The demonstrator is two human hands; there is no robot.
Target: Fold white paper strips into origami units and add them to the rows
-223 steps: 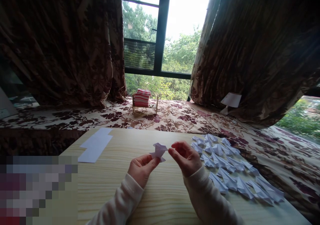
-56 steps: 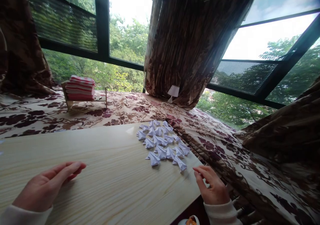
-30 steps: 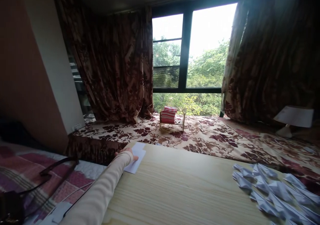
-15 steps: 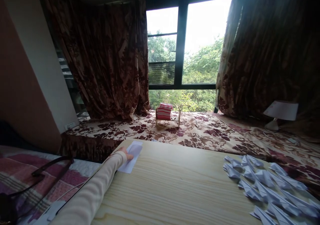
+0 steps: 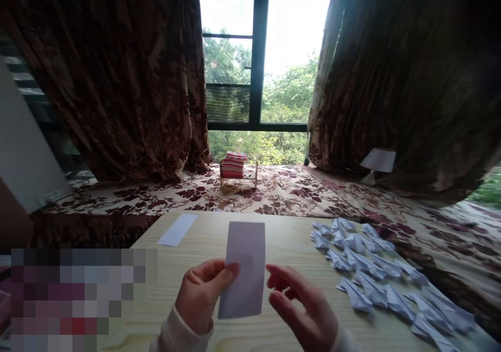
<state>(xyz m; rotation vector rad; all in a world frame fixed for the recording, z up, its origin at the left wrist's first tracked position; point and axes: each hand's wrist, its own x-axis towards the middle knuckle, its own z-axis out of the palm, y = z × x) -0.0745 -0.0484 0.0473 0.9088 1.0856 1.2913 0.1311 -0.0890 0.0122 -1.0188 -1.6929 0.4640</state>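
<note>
A rectangular sheet of white paper (image 5: 246,279) is held upright above the table, pinched along its left edge between the thumb and fingers of my left hand (image 5: 203,292). Just off the paper's right edge is my right hand (image 5: 303,305), its thumb and fingers apart and nothing between them. Another white paper (image 5: 177,230) lies flat at the far left of the wooden table (image 5: 285,237). Many folded white paper planes (image 5: 356,260) lie in rows on the table's right side.
Beyond the table, a floral-covered window ledge (image 5: 274,195) carries a small wooden rack (image 5: 238,180) with striped red-and-white cloths (image 5: 234,165), and a white lamp (image 5: 378,161) to the right. Dark patterned curtains (image 5: 156,80) flank the window. A blurred-out patch covers the lower left.
My left hand has come back from the paper at the far left and now holds a sheet in front of me. My right hand has entered the view. The camera has turned right.
</note>
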